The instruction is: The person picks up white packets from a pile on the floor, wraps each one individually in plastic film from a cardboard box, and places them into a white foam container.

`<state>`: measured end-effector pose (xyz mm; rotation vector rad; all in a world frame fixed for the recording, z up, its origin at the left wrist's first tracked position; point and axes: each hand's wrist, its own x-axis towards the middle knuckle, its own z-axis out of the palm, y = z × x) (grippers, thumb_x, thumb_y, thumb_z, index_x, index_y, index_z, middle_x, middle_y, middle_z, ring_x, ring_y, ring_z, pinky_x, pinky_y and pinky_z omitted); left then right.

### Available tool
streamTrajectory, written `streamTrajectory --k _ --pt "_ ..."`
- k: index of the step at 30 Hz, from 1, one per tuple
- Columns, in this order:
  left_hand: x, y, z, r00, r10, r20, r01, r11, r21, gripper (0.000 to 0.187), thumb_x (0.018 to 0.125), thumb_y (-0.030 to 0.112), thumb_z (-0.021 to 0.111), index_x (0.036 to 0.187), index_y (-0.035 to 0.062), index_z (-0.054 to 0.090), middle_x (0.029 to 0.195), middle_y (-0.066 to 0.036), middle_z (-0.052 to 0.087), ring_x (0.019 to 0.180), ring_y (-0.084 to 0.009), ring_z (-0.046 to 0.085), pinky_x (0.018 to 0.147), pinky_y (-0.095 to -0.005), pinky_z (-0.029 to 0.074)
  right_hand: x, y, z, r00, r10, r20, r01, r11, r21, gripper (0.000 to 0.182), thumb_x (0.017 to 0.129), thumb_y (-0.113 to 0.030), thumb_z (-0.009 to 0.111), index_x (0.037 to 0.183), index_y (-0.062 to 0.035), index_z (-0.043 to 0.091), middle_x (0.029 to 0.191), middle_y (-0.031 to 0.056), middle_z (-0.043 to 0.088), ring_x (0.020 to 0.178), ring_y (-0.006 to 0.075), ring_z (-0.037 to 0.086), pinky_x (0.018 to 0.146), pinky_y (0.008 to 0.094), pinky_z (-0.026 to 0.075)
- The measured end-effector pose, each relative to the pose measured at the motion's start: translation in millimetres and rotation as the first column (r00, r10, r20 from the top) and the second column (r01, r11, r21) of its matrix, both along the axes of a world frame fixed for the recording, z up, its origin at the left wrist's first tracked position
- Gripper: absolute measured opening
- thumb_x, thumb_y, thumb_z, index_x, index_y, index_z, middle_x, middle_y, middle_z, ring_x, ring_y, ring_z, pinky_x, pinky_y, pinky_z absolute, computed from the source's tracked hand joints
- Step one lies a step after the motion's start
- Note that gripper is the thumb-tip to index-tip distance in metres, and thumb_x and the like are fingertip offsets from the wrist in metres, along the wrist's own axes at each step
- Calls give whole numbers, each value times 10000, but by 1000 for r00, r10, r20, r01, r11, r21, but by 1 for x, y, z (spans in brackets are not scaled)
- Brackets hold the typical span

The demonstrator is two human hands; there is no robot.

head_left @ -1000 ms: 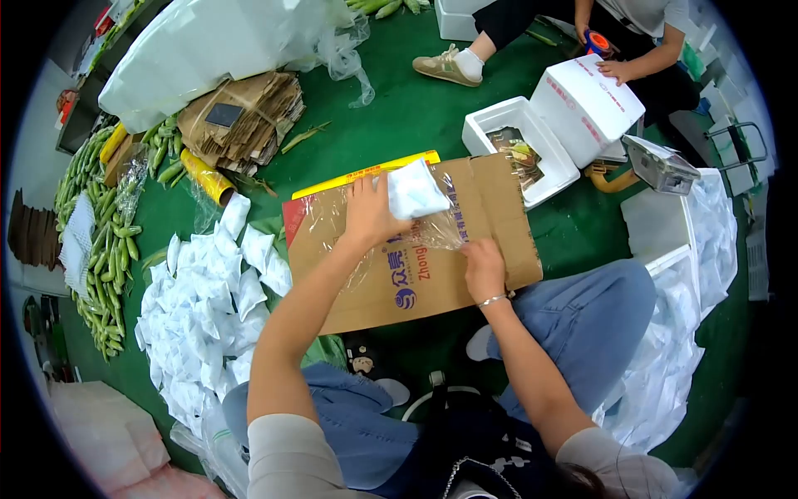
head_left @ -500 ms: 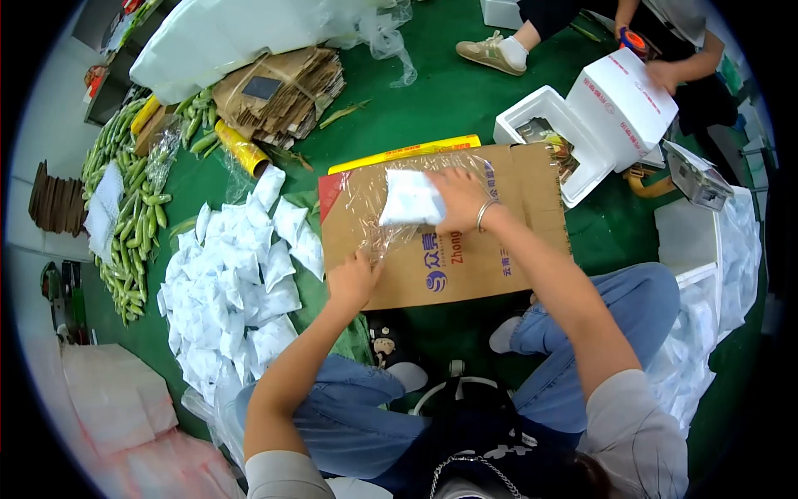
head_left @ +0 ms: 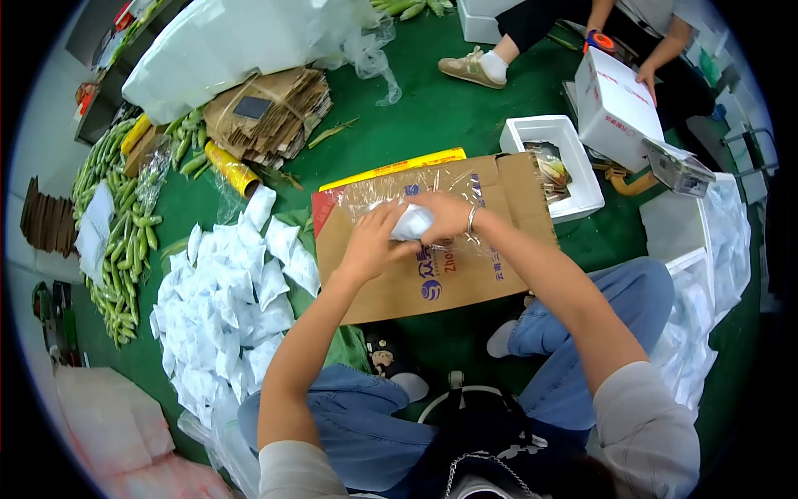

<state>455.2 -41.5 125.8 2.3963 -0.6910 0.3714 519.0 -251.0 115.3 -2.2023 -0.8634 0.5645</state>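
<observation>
Left hand (head_left: 371, 243), right hand (head_left: 445, 218) half curled — both hold small white pouch (head_left: 413, 223) over flat brown cardboard (head_left: 374, 293). Thin clear plastic (head_left: 453, 183) on cardboard — white pouch heap (head_left: 220, 312) left of cardboard.

Packing area, white foam boxes (head_left: 553, 169)

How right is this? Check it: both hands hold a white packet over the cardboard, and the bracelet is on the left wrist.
The wrist is wrong: the head view shows the bracelet on the right wrist. The rest stands: the left hand and right hand hold the white packet over the cardboard.
</observation>
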Motion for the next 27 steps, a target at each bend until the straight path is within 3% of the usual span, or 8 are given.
streamTrajectory --k 5,7,11,13,17,20,25,27 --pt "24 5 8 988 -113 107 69 936 345 674 703 405 752 1245 106 486 989 -142 621 819 -315 637 662 -401 516 -42 -4 -5 881 -360 -307 441 860 257 789 589 -243 775 1285 -7 490 1004 184 647 894 286 639 809 372 511" --pt "39 7 3 985 -148 83 103 912 398 608 697 420 747 1160 96 522 912 -130 635 786 -324 640 618 -413 507 -77 -9 -12 563 -655 504 556 752 356 612 652 -218 772 1189 -1 573 1012 149 647 802 201 638 687 327 520" --pt "44 7 25 986 -159 -42 162 882 443 573 700 437 747 1114 81 574 889 -134 648 778 -321 644 655 -393 515 -98 -60 -40 530 -661 531 662 714 228 365 738 -220 732 1008 15 659 889 107 669 684 189 628 607 339 507" --pt "37 4 30 983 -186 -14 172 877 448 567 696 494 735 1038 64 595 727 -135 640 651 -325 637 603 -404 510 -80 -75 12 508 -838 -200 843 436 316 208 776 -170 667 838 28 681 736 107 662 602 257 618 601 386 501" --pt "2 -22 62 984 -167 -70 178 837 517 541 723 515 724 958 39 618 658 -142 632 588 -334 622 566 -421 502 -29 -38 67 601 -787 143 720 610 331 168 729 -78 610 843 10 698 753 220 642 656 375 620 634 416 505" --pt "-3 -27 86 830 -98 -550 314 896 314 502 841 495 635 907 -3 644 751 -192 660 628 -327 629 600 -394 497 -66 -1 74 735 -598 321 589 797 137 122 741 -69 586 769 -13 691 728 229 630 703 392 622 670 452 501" --pt "-1 -1 12 393 -156 -906 360 933 -5 586 971 512 401 1102 -8 637 1007 -163 673 995 -238 609 847 -357 464 -173 -17 59 883 5 469 154 942 -300 977 666 -327 778 1388 72 254 1431 203 333 1373 355 269 1102 440 267" --pt "-17 -2 -20 436 -118 -892 257 966 -2 608 980 519 359 1186 -1 598 1127 -132 644 1081 -262 571 938 -362 422 -181 -17 -17 749 -77 658 221 965 -138 811 642 -144 735 1327 84 366 1376 243 395 1308 367 368 1080 419 314"
